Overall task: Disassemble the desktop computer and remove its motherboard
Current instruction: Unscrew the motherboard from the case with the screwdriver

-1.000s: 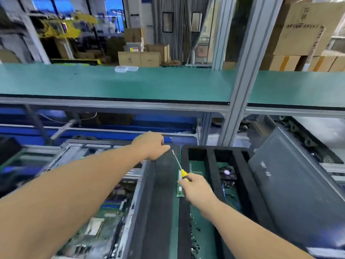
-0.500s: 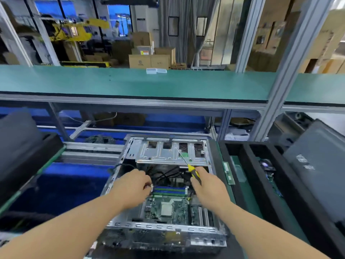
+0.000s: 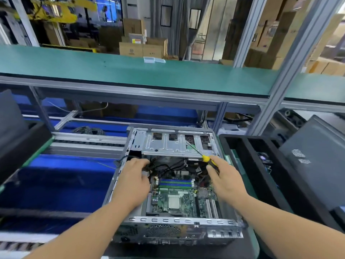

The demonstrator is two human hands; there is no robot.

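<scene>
An open desktop computer case (image 3: 179, 221) lies flat in front of me, its silver drive cage (image 3: 168, 144) at the far end. Inside lies the green motherboard (image 3: 179, 202) with blue memory slots and a bare square processor. My left hand (image 3: 134, 182) reaches into the case's left side, fingers curled on black cables (image 3: 168, 166) and a connector. My right hand (image 3: 224, 180) grips a screwdriver (image 3: 207, 158) with a yellow and black handle, its shaft pointing up and away over the drive cage.
A black foam tray (image 3: 248, 165) with removed parts stands right of the case. A grey side panel (image 3: 317, 165) leans further right. Blue bins (image 3: 65, 176) lie to the left, a dark tray (image 3: 22, 143) at far left. A green shelf (image 3: 149, 75) and metal posts cross above.
One second ago both hands reached over the foam tray on the right. My view has since swung left and both hands have moved into the open case, the left now on the cables.
</scene>
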